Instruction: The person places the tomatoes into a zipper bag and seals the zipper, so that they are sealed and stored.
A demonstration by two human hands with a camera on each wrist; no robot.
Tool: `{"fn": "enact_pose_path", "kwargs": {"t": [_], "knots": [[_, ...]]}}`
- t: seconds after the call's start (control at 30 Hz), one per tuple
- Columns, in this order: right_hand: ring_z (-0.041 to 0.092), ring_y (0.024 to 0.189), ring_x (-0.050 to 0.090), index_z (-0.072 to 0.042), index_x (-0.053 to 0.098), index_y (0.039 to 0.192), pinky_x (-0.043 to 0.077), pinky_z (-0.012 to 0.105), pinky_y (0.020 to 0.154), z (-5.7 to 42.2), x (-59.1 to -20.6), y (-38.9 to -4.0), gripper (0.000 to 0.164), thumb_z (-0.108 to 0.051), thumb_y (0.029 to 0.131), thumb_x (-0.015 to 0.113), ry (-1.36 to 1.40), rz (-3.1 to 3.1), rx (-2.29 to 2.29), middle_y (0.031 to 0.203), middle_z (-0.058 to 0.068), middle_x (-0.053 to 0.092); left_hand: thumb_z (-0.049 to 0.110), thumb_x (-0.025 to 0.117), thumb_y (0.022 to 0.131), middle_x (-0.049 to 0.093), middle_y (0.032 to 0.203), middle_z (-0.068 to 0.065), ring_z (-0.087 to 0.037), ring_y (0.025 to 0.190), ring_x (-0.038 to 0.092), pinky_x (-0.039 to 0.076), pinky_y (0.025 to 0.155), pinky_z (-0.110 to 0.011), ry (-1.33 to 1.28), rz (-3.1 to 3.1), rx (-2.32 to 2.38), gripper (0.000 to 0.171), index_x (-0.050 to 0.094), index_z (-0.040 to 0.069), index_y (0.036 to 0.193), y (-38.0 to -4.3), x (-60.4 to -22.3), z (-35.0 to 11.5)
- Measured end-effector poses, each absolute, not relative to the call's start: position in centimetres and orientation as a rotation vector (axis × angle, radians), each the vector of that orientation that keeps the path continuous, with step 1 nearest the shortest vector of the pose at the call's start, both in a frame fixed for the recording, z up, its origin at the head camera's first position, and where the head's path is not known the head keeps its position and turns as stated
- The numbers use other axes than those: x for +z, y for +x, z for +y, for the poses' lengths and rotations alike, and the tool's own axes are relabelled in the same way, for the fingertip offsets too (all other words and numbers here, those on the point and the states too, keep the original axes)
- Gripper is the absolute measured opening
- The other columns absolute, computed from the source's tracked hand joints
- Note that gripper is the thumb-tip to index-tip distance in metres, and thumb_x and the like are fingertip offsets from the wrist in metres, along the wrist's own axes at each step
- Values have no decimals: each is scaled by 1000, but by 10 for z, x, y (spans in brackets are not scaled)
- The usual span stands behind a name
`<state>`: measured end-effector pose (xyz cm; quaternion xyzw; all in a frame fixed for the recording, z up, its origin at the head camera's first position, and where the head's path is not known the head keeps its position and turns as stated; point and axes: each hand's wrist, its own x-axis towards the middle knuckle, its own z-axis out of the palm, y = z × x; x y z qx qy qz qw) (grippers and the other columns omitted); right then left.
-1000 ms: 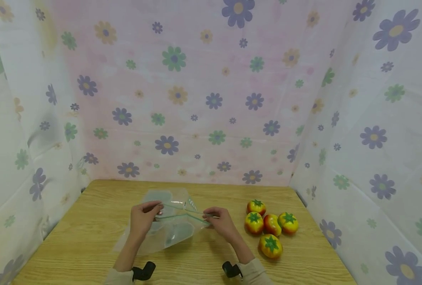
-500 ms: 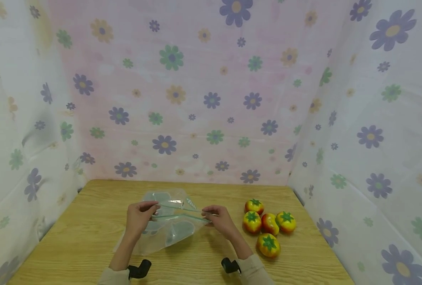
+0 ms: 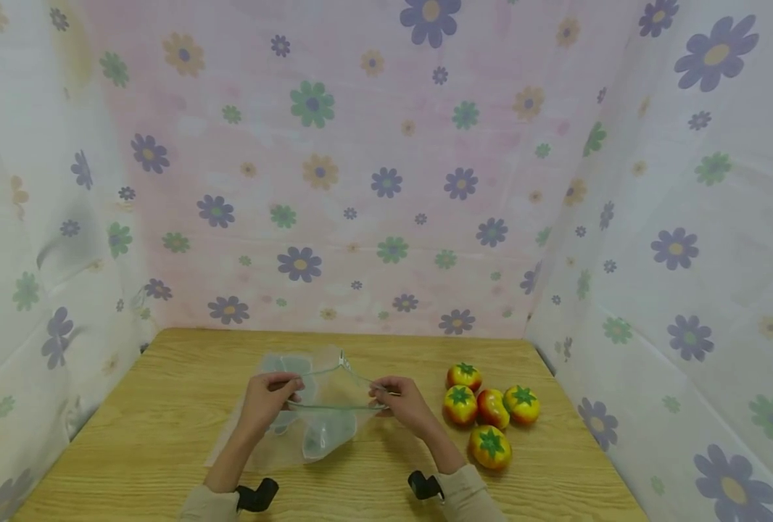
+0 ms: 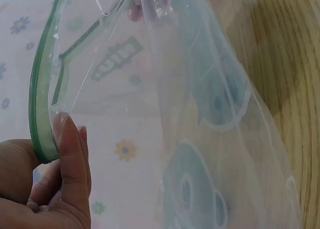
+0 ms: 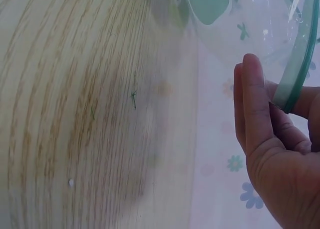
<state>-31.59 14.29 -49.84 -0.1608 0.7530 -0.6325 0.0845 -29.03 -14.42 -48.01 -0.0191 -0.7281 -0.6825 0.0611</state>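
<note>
A clear zip bag point(image 3: 329, 435) with a green seal strip and pale blue printed shapes is stretched between both hands above the table. My left hand point(image 3: 265, 399) pinches one end of its mouth; in the left wrist view the thumb and fingers point(image 4: 74, 164) hold the bag by the green strip. The other end of the mouth is pinched by my right hand point(image 3: 404, 406), whose fingers point(image 5: 255, 104) lie along the film in the right wrist view. The mouth gapes between the two strips, and no contents show inside.
Several red-and-yellow persimmon-like fruits with green leafy tops, one of them a front fruit point(image 3: 490, 447), lie right of the right hand on the wooden table point(image 3: 132, 428). Flower-patterned cloth point(image 3: 360, 181) hangs around the back and sides.
The bag's mouth has widened, its far strip bowing away from the near one. The left hand has shifted slightly right since half a second ago; the fruits stay put.
</note>
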Motion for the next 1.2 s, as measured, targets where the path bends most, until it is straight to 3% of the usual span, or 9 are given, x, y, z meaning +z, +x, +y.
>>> {"fn": "enact_pose_path", "kwargs": {"t": [0.13,0.23,0.4,0.73,1.0,1.2], "knots": [[41,101,70,17,58,125,61,50,86,140,-496,-316,32,-8,106,55,-474,2250,-1879,116,35,63,9,66,100,73,88,-8,-9,67,67,58,61,-21,18,-2179,-2130,32,63,-16,121,-294,-482,-137],[37,99,71,17,58,126,60,55,86,138,-494,-315,33,-9,106,55,-478,2258,-1877,118,36,62,13,65,101,70,84,-2,-8,68,66,58,63,-20,66,-2171,-2173,36,61,-15,122,-295,-483,-133],[32,97,72,15,59,127,60,57,84,135,-492,-314,35,-13,106,56,-493,2280,-1861,116,32,65,15,63,102,69,83,-6,-9,69,65,59,65,-22,54,-2154,-2236,34,62,-16,116,-295,-484,-127],[38,97,70,12,62,123,64,38,73,131,-491,-310,33,-16,107,54,-509,2261,-1851,109,19,69,14,60,104,69,83,-6,-9,68,64,59,65,-23,-87,-2142,-2295,32,64,-17,114,-296,-482,-116],[43,100,68,12,60,123,64,37,71,128,-493,-308,34,-16,108,51,-506,2248,-1827,112,25,67,12,59,104,70,85,-7,-11,69,64,58,63,-23,-70,-2132,-2316,29,64,-15,113,-295,-484,-109],[34,96,71,13,60,123,64,41,72,130,-493,-303,38,-22,109,51,-507,2279,-1776,119,31,64,10,61,103,68,86,-8,-13,68,64,59,62,-26,-84,-2122,-2322,28,63,-15,115,-292,-488,-104]]}}
